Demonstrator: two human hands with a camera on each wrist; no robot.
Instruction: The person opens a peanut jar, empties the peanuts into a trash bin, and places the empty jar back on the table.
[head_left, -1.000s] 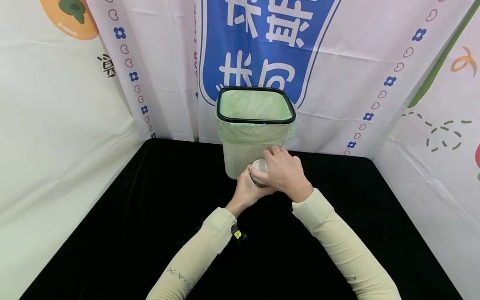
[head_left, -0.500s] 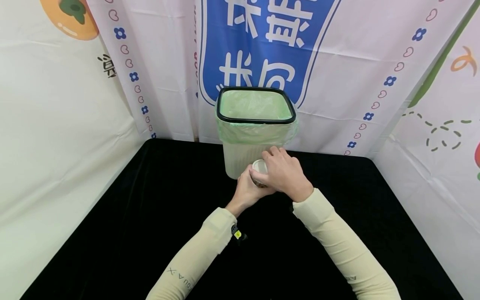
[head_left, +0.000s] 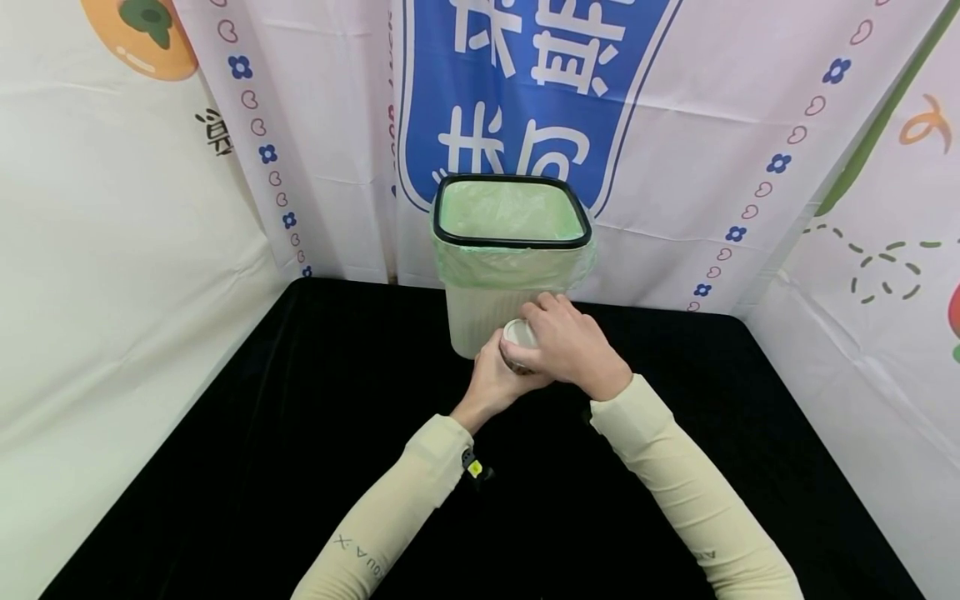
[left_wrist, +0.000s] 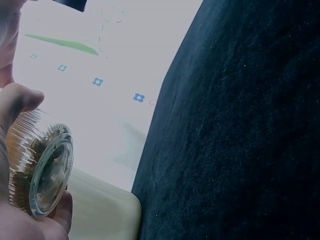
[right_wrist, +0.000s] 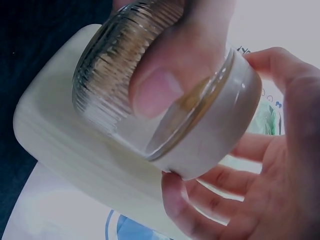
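Gripping ribbed glass jar (right_wrist: 110,82) around its body with left hand (head_left: 497,377); grasping its white lid (right_wrist: 217,132) with curled fingers of right hand (head_left: 570,343). Held raised above black table (head_left: 300,433), near front of white bin (head_left: 478,312) with green liner (head_left: 480,265); containing brown matter, visible through the glass.

Green-lined pale bin (head_left: 472,312), black-covered table (head_left: 285,442), white backdrop (head_left: 337,133), blue printed panel (head_left: 517,96)
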